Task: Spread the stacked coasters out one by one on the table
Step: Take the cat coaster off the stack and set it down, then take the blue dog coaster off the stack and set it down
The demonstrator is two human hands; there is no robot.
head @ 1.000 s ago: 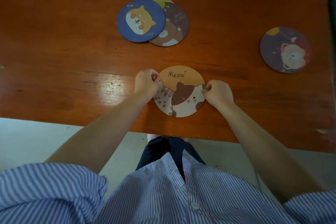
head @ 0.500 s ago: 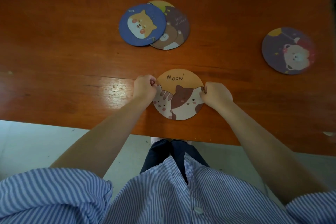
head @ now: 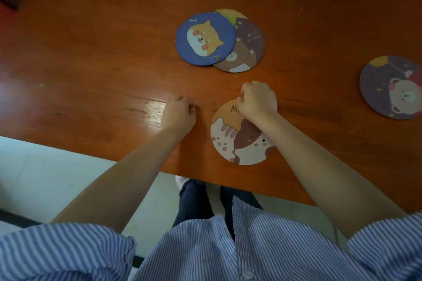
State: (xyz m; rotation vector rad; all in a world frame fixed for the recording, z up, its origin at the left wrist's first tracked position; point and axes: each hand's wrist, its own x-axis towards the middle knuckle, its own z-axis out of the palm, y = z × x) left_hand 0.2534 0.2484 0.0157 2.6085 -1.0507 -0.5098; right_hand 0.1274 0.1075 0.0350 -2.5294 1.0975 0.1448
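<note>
table [head: 91, 57] holds all | three overlapping coasters [head: 219, 40] at far centre | cat coaster [head: 237, 141] near front edge, under right hand [head: 258, 100] | left hand [head: 180, 114] just left of it | lone coaster [head: 392, 86] far right

my count: round cartoon coasters [head: 242, 141] 5, of which 3 overlap in one pile | desk [head: 91, 64] 1 | my hands [head: 180, 114] on it 2

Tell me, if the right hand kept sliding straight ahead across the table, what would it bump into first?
Probably the brown bear coaster in the overlapping pile; the right hand points roughly toward it, with bare table between.
</note>
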